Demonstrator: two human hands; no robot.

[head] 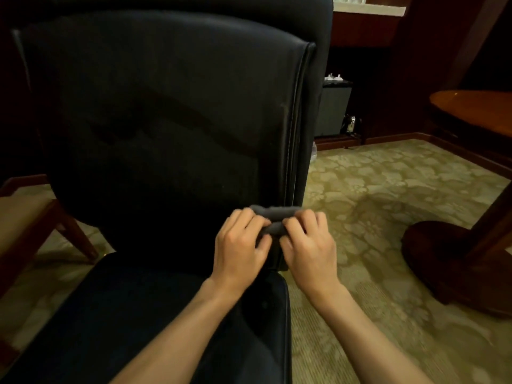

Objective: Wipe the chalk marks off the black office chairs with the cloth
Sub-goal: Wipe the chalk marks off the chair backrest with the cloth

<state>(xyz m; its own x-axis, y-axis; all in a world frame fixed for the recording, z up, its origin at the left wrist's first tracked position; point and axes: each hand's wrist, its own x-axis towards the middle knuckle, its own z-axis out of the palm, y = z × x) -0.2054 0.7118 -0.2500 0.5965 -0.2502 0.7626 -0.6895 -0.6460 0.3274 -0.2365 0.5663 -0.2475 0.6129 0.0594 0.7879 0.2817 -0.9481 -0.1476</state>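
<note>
Above patterned carpet (388, 189), both hands (277, 245) bunch grey cloth (274, 217) against black chair (166, 106)

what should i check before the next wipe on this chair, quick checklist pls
1. Cloth in hand: ok, the left hand and right hand both grip the grey cloth.
2. Cloth bunched for wiping: ok, it looks rolled between the fingers.
3. Cloth on the chair: cannot tell whether it touches the black chair.
4. Mark to target: ok, faint pale streak near the backrest's right seam.
5. Other chalk marks: cannot tell, the fabric is too dark.
6. Room to move: ok, bare carpet beside the chair.
</note>
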